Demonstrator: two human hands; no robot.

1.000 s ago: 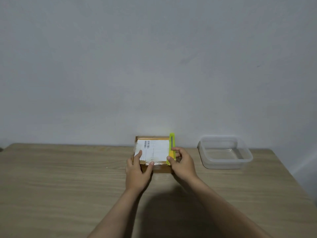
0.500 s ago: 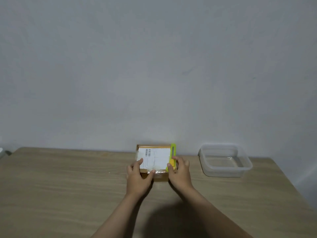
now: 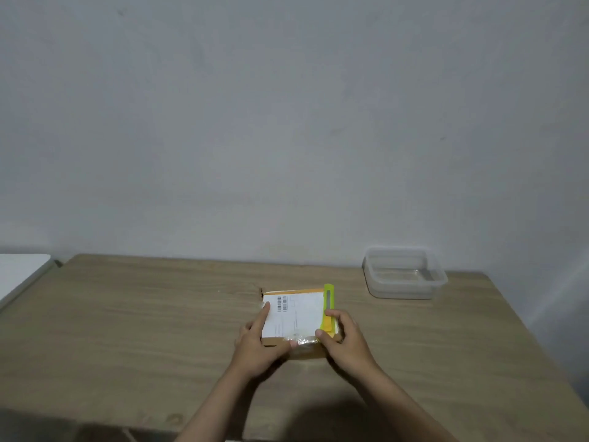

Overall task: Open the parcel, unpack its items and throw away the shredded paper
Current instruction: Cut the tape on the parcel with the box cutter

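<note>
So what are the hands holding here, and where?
Both hands grip the taped brown cardboard parcel at its near end: left hand at the left corner, right hand at the right, touching the yellow-green utility knife lying on top.

Brown cardboard parcel (image 3: 294,317) carries a white shipping label (image 3: 296,312) printed with a black barcode; clear glossy tape shines along its near edge. The utility knife (image 3: 328,306) is lime green with a grey blade strip. Table (image 3: 127,314) is pale wood-grain; food container (image 3: 403,274) is clear, wall (image 3: 287,122) plain grey
</note>
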